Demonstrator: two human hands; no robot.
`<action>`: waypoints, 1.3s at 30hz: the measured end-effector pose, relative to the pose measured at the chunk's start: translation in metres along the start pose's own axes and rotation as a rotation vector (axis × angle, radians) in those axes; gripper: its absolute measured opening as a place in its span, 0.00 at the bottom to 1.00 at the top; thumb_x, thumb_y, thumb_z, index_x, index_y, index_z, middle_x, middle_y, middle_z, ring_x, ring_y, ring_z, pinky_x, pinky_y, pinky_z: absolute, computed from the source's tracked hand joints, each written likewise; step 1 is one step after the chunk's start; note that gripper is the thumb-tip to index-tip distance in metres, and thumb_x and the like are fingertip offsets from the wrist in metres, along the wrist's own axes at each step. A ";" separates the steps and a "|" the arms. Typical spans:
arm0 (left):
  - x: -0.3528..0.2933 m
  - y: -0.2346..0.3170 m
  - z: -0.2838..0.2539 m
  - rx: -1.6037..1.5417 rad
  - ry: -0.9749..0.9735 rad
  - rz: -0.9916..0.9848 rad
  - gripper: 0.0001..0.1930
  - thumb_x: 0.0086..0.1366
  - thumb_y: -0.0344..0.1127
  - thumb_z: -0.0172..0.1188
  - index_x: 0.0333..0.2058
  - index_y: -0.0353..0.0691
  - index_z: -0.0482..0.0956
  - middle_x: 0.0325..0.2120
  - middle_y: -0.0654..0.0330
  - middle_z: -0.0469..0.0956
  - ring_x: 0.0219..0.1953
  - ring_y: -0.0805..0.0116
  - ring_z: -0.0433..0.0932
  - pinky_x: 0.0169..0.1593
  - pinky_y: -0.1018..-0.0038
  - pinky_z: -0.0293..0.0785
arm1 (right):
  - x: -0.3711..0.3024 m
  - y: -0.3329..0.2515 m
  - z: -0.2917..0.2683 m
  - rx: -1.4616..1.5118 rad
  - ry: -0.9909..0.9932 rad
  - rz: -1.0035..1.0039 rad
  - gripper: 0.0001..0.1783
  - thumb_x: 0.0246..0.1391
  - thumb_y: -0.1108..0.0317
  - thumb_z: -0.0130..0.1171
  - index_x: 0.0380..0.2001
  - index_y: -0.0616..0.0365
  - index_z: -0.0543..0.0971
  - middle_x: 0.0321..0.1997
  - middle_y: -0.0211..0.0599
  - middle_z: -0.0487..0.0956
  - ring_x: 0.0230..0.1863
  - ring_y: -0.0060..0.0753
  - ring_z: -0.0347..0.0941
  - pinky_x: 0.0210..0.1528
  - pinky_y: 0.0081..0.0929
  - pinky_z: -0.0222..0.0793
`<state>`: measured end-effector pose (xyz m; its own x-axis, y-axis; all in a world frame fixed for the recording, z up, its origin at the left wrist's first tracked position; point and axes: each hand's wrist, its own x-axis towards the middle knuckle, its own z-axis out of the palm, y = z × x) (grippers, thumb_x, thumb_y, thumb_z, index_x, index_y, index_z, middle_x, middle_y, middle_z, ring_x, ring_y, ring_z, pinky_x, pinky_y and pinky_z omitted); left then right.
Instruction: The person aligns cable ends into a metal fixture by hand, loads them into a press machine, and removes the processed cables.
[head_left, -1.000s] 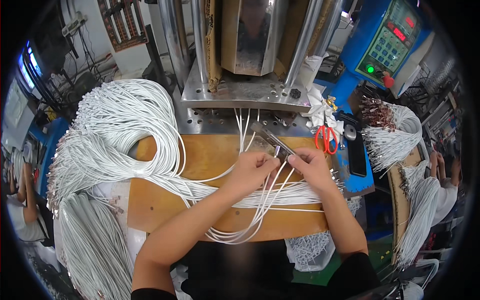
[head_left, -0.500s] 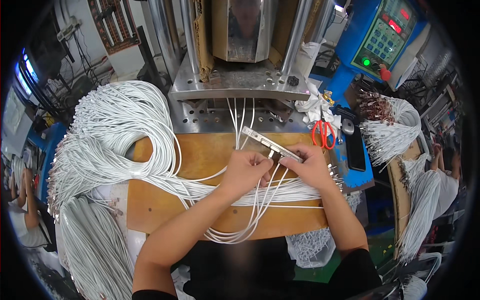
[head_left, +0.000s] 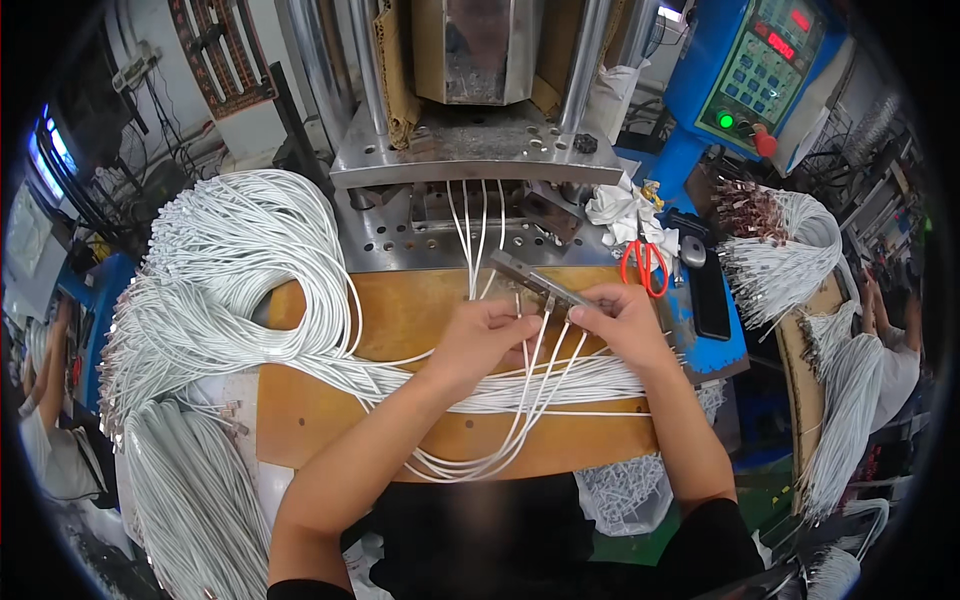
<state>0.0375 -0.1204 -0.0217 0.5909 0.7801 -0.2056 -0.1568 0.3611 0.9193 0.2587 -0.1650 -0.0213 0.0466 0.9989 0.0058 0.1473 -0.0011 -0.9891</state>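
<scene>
My right hand [head_left: 622, 322] grips the right end of a narrow metal mold bar [head_left: 540, 280], which slants down to the right over the wooden board. Several white cables [head_left: 535, 385] hang from the bar and loop toward the board's front edge. My left hand [head_left: 484, 340] pinches one white cable close below the bar, thumb against the fingers. The cable's end lies near the bar's lower edge; whether it sits in a slot is too small to tell. Beneath both wrists runs a flat bundle of white cables [head_left: 480, 396].
A steel press [head_left: 475, 150] stands behind the board [head_left: 330, 425], with several cables coming out of it. Large coiled cables [head_left: 240, 260] lie at left. Red-handled scissors [head_left: 644, 268], a black phone [head_left: 711, 300] and a blue control box [head_left: 755, 75] are at right. A bag of white scraps [head_left: 625, 490] sits below.
The bar has tilted in my right hand, so its face looks darker. My left hand has drawn slightly left and down, holding a cable just off the bar. The view has shifted slightly.
</scene>
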 end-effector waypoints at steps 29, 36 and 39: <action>0.048 0.046 -0.070 0.085 0.219 0.084 0.18 0.66 0.30 0.54 0.53 0.30 0.70 0.45 0.51 0.78 0.46 0.62 0.78 0.51 0.69 0.75 | 0.121 -0.044 0.022 -1.079 0.101 -0.428 0.16 0.58 0.58 0.53 0.34 0.60 0.82 0.35 0.55 0.80 0.39 0.58 0.76 0.42 0.43 0.71; 0.066 0.042 -0.078 -0.141 -0.153 -0.056 0.13 0.70 0.34 0.49 0.50 0.37 0.70 0.38 0.52 0.79 0.36 0.60 0.81 0.38 0.65 0.79 | 0.237 0.020 0.008 -0.977 0.199 -0.450 0.18 0.59 0.59 0.50 0.44 0.58 0.79 0.51 0.48 0.78 0.52 0.46 0.73 0.58 0.36 0.65; 0.065 0.040 -0.083 -0.132 -0.154 -0.048 0.13 0.71 0.35 0.49 0.50 0.37 0.70 0.39 0.52 0.80 0.36 0.60 0.81 0.38 0.66 0.80 | 0.248 0.025 0.011 -1.264 0.232 -0.411 0.18 0.59 0.60 0.50 0.46 0.58 0.78 0.52 0.46 0.77 0.54 0.44 0.71 0.60 0.35 0.63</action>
<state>0.0040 -0.0125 -0.0263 0.7129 0.6766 -0.1846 -0.2220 0.4674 0.8557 0.2635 0.0831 -0.0463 -0.0745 0.9065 0.4155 0.9871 0.1263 -0.0987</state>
